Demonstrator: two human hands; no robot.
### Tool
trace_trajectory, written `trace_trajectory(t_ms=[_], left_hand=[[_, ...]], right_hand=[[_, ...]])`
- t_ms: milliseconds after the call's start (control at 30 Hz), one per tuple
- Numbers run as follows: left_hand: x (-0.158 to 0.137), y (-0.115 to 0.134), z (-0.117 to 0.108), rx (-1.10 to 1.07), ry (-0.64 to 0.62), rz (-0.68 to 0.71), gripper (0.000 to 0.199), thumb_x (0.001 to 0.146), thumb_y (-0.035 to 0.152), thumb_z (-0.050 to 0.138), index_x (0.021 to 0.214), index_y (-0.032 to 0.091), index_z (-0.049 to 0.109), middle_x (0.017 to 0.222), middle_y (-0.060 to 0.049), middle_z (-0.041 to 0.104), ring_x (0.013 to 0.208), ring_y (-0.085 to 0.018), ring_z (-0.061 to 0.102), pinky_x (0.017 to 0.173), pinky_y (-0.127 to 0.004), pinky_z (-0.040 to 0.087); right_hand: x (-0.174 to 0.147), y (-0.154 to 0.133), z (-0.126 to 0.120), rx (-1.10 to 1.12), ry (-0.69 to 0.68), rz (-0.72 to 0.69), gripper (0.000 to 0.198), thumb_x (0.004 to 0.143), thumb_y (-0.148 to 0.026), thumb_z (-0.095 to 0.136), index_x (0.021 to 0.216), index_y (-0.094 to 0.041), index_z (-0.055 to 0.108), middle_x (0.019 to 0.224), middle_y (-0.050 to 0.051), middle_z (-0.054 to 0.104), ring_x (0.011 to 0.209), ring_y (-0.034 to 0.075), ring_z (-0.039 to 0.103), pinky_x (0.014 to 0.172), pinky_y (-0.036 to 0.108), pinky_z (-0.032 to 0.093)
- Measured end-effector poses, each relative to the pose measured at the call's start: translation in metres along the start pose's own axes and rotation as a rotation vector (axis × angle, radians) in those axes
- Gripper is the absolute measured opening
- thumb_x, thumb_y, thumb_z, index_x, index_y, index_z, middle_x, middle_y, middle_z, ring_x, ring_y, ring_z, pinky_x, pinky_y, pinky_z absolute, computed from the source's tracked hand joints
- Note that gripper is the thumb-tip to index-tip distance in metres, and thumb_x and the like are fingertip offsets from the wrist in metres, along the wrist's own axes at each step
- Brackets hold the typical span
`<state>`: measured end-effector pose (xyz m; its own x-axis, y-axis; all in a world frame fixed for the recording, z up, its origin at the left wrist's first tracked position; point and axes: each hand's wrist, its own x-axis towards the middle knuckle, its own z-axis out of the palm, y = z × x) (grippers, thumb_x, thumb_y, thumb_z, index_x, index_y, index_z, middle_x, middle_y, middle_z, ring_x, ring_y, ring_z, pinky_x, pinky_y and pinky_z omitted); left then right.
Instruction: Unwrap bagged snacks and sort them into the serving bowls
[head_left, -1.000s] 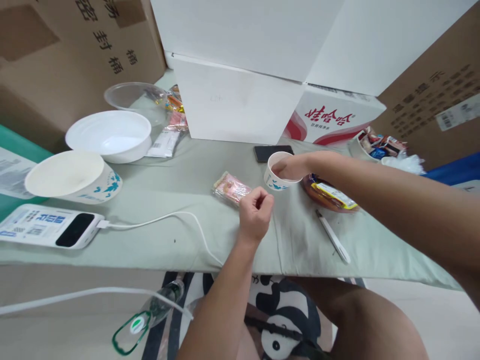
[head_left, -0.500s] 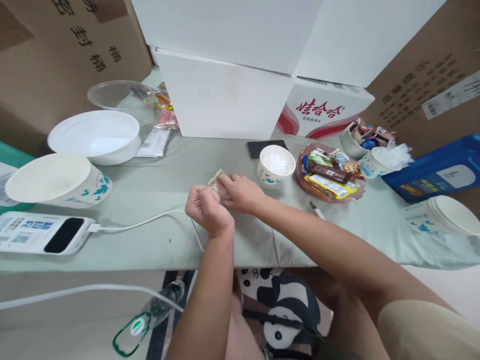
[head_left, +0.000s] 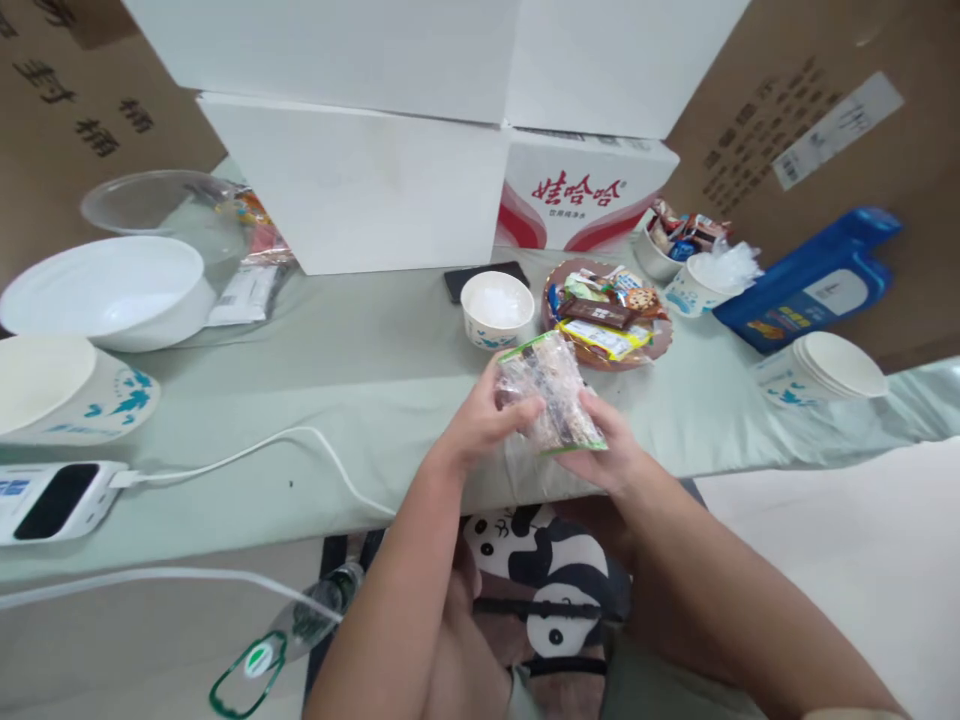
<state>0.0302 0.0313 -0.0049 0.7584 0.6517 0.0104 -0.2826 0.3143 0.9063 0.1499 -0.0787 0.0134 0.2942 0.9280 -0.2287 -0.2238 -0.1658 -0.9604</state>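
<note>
A clear plastic packet with green edges (head_left: 553, 392) and pale, speckled contents is held up above the table's near edge. My left hand (head_left: 491, 412) grips its left side, the thumb lying across the front. On the right side, my right hand (head_left: 609, 448) is closed round the lower edge with its thumb on the packet. What exactly is inside cannot be made out. Just beyond the packet stand a white paper bowl (head_left: 498, 308) with something whitish in it and a brown plate (head_left: 664, 345) of wrapped snacks.
A black phone (head_left: 459, 282) lies behind the bowl. Stacked paper bowls (head_left: 844, 365) and a blue jug (head_left: 810, 290) stand at right. To the left are a white basin (head_left: 191, 310), a large paper tub (head_left: 124, 400) and a white device (head_left: 105, 500) with a cable (head_left: 300, 432).
My hands have moved right and toward me, and the packet, mostly hidden before, now shows between them. My left hand's fist has given way to a grip on it. The view has turned right.
</note>
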Motion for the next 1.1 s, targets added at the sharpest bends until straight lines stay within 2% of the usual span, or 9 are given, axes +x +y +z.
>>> trace_trajectory(t_ms=[167,300,433,500,567,667,767,933,1100], left_hand=[[0.002,-0.014,0.01,0.168,0.157,-0.084,0.053,0.069,0.042,0.081,0.111,0.023,0.055,0.1,-0.002,0.068,0.085,-0.016,0.066,0.074,-0.026,0.054],[0.007,-0.019,0.008,0.282,0.26,-0.104,0.055,0.067,0.038,0.081,0.111,0.023,0.052,0.097,0.0,0.066,0.083,-0.014,0.065,0.072,-0.024,0.053],[0.008,-0.021,0.012,0.327,0.352,-0.13,0.057,0.065,0.036,0.08,0.111,0.024,0.049,0.094,0.0,0.066,0.08,-0.014,0.065,0.067,-0.023,0.053],[0.008,-0.02,0.015,0.32,0.365,-0.154,0.056,0.066,0.036,0.078,0.111,0.024,0.048,0.092,0.001,0.066,0.078,-0.014,0.066,0.065,-0.023,0.054],[0.008,-0.02,0.016,0.289,0.368,-0.169,0.054,0.066,0.036,0.078,0.109,0.024,0.047,0.09,0.001,0.066,0.075,-0.014,0.066,0.063,-0.023,0.054],[0.01,-0.021,0.016,0.242,0.379,-0.166,0.052,0.065,0.035,0.079,0.106,0.024,0.048,0.083,0.004,0.065,0.067,-0.012,0.063,0.06,-0.023,0.053],[0.01,-0.024,0.015,0.223,0.38,-0.128,0.052,0.065,0.036,0.081,0.104,0.024,0.05,0.081,0.004,0.066,0.066,-0.012,0.063,0.062,-0.023,0.054],[0.007,-0.028,0.016,0.2,0.351,-0.087,0.054,0.062,0.035,0.086,0.103,0.024,0.052,0.078,0.003,0.067,0.065,-0.012,0.063,0.061,-0.022,0.054],[0.009,-0.021,0.011,0.03,0.535,-0.044,0.06,0.055,0.033,0.089,0.099,0.026,0.048,0.08,0.004,0.066,0.064,-0.012,0.062,0.058,-0.024,0.054]], right_hand=[[-0.016,0.006,-0.042,-0.167,0.221,-0.001,0.042,0.079,-0.055,0.065,0.108,-0.025,0.062,0.099,0.006,0.072,0.088,0.022,0.069,0.078,0.036,0.055],[-0.029,0.018,-0.083,-0.753,0.512,-0.092,0.031,0.082,-0.048,0.06,0.1,-0.022,0.063,0.097,0.01,0.069,0.088,0.026,0.066,0.079,0.041,0.052],[-0.028,0.03,-0.103,-1.219,0.519,-0.047,0.027,0.084,-0.04,0.058,0.1,-0.02,0.065,0.103,0.015,0.067,0.1,0.035,0.063,0.083,0.047,0.05],[-0.028,0.033,-0.105,-1.238,0.482,-0.029,0.022,0.088,-0.038,0.054,0.095,-0.021,0.066,0.099,0.014,0.068,0.094,0.032,0.065,0.078,0.043,0.05],[-0.032,0.032,-0.103,-1.11,0.438,-0.063,0.021,0.09,-0.037,0.052,0.093,-0.022,0.065,0.089,0.01,0.07,0.079,0.026,0.065,0.07,0.038,0.048],[-0.038,0.029,-0.092,-0.819,0.357,-0.174,0.024,0.093,-0.038,0.05,0.096,-0.021,0.066,0.068,0.001,0.067,0.058,0.017,0.058,0.059,0.03,0.044],[-0.036,0.027,-0.076,-0.704,0.329,-0.315,0.027,0.095,-0.035,0.051,0.11,-0.02,0.068,0.064,-0.002,0.069,0.051,0.013,0.055,0.056,0.025,0.043],[-0.022,0.029,-0.055,-0.796,0.269,-0.449,0.032,0.097,-0.031,0.05,0.118,-0.021,0.072,0.075,0.001,0.077,0.053,0.013,0.061,0.059,0.025,0.046],[-0.028,0.034,-0.066,-1.033,0.235,-0.437,0.035,0.097,-0.03,0.048,0.119,-0.024,0.075,0.08,0.003,0.079,0.056,0.016,0.065,0.056,0.028,0.044]])
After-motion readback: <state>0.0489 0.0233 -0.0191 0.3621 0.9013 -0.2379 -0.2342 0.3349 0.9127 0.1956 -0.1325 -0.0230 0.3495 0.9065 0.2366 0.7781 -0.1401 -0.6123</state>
